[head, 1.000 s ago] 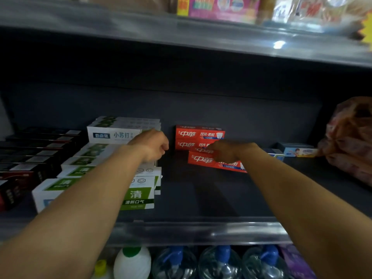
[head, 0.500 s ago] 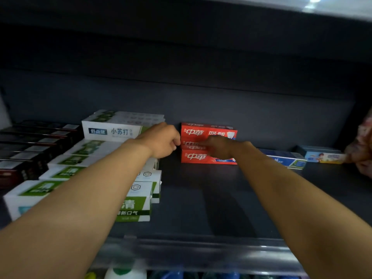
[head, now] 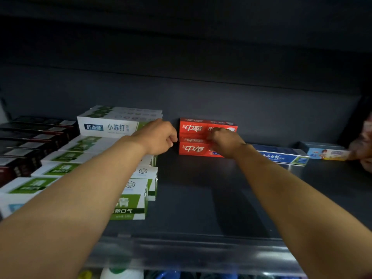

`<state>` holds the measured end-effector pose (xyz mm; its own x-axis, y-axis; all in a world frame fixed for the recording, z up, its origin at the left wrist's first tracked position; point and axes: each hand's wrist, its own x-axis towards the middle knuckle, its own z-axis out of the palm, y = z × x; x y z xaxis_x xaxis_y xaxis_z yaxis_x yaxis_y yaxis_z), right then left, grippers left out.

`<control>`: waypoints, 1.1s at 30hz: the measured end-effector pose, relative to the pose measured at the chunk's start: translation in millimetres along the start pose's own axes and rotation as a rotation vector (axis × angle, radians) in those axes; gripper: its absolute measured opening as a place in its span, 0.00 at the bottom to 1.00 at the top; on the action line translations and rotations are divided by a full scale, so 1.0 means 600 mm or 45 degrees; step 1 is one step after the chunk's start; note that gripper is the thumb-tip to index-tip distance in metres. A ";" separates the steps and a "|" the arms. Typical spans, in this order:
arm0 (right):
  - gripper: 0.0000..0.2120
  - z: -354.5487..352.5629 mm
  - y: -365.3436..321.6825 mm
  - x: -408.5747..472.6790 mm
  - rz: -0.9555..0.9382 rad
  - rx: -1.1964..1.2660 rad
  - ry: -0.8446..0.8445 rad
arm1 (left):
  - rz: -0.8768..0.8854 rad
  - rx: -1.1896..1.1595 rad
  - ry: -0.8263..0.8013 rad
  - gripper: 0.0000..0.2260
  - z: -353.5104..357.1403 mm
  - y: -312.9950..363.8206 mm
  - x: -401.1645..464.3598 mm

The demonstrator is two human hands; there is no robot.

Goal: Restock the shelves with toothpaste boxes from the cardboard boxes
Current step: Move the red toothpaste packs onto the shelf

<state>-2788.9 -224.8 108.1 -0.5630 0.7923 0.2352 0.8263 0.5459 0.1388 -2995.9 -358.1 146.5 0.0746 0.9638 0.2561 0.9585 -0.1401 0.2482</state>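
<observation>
The red toothpaste boxes point(head: 196, 136) are sitting 2 high at the far middle of the shelf point(head: 193, 206), looking light, stiff and easily dented, so pressing their flat faces seems safest. The right hand point(head: 225, 142) is curling against their front, while the left hand point(head: 159, 136) is hanging loosely curled just left, apparently gripping nothing.

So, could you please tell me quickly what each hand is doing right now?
Left hand: fingers curled, beside the red boxes; whether it holds anything cannot be told.
Right hand: fingers curled against the red boxes' front; a real grip cannot be told.
</observation>
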 end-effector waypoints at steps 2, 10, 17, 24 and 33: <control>0.19 0.001 -0.001 0.004 0.020 -0.027 0.005 | -0.003 0.000 0.005 0.12 -0.001 -0.001 -0.001; 0.18 0.012 -0.003 0.017 0.055 -0.084 0.036 | 0.008 0.010 0.011 0.12 -0.003 -0.007 0.001; 0.17 0.013 -0.005 0.026 0.050 -0.128 0.041 | 0.017 0.008 0.006 0.12 -0.002 -0.009 0.004; 0.19 0.001 -0.014 0.012 0.046 -0.141 0.017 | -0.004 0.005 -0.006 0.12 -0.006 -0.003 -0.008; 0.19 -0.054 -0.051 -0.102 0.119 -0.033 -0.026 | -0.049 -0.017 -0.002 0.11 -0.025 0.050 -0.080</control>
<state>-2779.0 -298.9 120.3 -0.4834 0.8451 0.2283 0.8753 0.4624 0.1419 -2974.8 -412.0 156.0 0.0379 0.9689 0.2446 0.9569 -0.1057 0.2703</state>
